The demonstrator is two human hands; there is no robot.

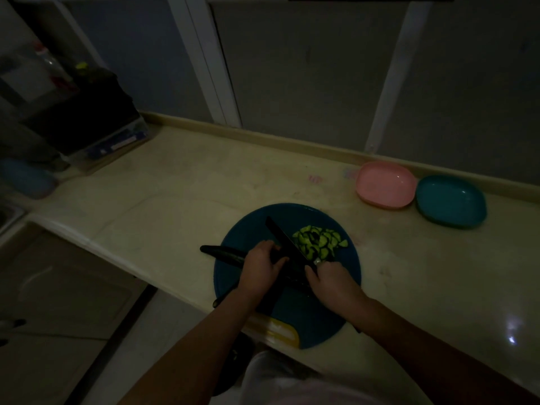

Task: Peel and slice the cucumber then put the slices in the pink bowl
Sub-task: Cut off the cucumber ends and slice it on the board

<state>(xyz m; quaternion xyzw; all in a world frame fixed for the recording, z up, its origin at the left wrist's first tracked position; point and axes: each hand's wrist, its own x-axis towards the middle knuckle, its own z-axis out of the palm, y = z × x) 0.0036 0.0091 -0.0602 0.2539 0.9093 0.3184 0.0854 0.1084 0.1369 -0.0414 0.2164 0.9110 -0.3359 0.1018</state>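
A dark cucumber (222, 252) lies across the left side of a round blue cutting board (248, 229). My left hand (261, 263) grips it near the cut end. My right hand (330, 277) holds the handle of a black knife (287, 242), whose blade stands on the board right beside my left fingers. A pile of green cucumber slices (318, 242) lies on the board to the right of the blade. The pink bowl (385, 184) sits at the back right of the counter, with nothing visible in it.
A teal bowl (451, 201) stands right of the pink one. A yellow item (282, 331) sticks out from under the board at the counter's front edge. Dark boxes and bottles (87, 112) crowd the far left corner. The scene is dimly lit.
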